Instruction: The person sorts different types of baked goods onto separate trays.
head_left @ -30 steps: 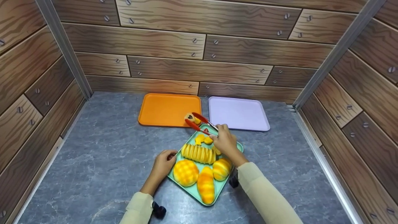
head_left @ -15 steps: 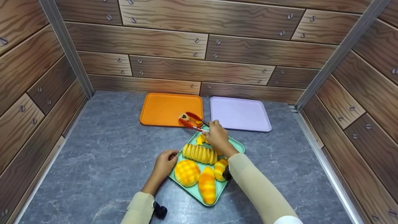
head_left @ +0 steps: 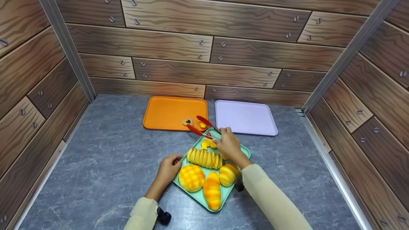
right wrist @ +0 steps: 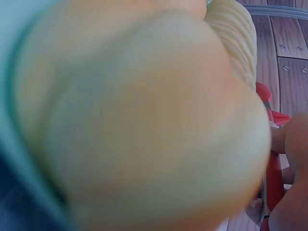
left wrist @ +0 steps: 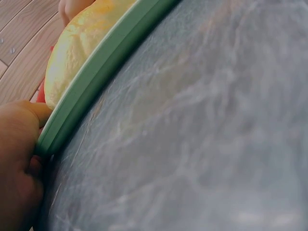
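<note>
My right hand (head_left: 229,143) holds red-tipped tongs (head_left: 194,130), their arms spread apart with nothing between the tips. Just left of the tips, a cookie with a dark heart (head_left: 188,122) lies on the orange tray (head_left: 163,111), beside a small yellow piece (head_left: 203,125) in the corner. My left hand (head_left: 169,166) pinches the edge of the green tray (head_left: 198,195); its thumb lies over the rim in the left wrist view. On the green tray are a ridged loaf (head_left: 204,158), a checkered bun (head_left: 191,178), a long roll (head_left: 212,191), a striped roll (head_left: 228,174) and small yellow pieces (head_left: 207,144).
A lilac tray (head_left: 246,117) lies to the right of the orange one, near the back wall. Wood-patterned walls (head_left: 172,70) enclose the grey marbled tabletop (head_left: 111,159) at the back and both sides. The green tray sits turned cornerwise, close to the orange tray.
The tongs moved left with the cookie around their tips, then drew back right, leaving the cookie farther left on the orange tray. My left hand stays at the green tray's edge.
</note>
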Demonstrator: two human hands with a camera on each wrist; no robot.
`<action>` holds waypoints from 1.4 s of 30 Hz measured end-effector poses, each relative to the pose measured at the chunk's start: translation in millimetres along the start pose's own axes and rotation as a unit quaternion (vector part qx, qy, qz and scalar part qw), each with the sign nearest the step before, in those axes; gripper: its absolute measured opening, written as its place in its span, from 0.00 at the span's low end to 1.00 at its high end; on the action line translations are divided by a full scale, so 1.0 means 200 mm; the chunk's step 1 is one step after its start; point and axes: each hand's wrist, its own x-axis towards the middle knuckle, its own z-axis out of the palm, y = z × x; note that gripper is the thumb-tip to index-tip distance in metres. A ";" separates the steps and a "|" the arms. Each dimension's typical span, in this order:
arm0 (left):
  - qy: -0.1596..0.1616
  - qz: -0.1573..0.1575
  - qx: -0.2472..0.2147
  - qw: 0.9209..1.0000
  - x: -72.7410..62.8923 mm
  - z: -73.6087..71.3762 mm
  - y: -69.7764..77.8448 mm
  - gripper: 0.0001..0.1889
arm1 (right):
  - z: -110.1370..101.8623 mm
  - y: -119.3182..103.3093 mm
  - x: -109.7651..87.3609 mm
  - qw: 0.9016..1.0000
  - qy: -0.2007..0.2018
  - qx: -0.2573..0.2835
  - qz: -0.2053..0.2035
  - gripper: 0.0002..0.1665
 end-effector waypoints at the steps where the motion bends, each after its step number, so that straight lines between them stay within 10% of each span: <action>1: -0.001 -0.001 0.000 1.000 0.00 0.00 0.00 0.09 | -0.01 0.01 -0.02 1.000 0.003 0.003 -0.001 0.36; 24: -0.002 0.010 0.001 1.000 -0.01 0.00 -0.02 0.08 | -0.25 0.57 -0.55 0.998 0.043 0.049 -0.018 0.33; 42: -0.005 -0.002 0.005 1.000 0.00 0.00 0.00 0.08 | -0.39 0.73 -0.56 0.997 -0.021 -0.018 -0.068 0.32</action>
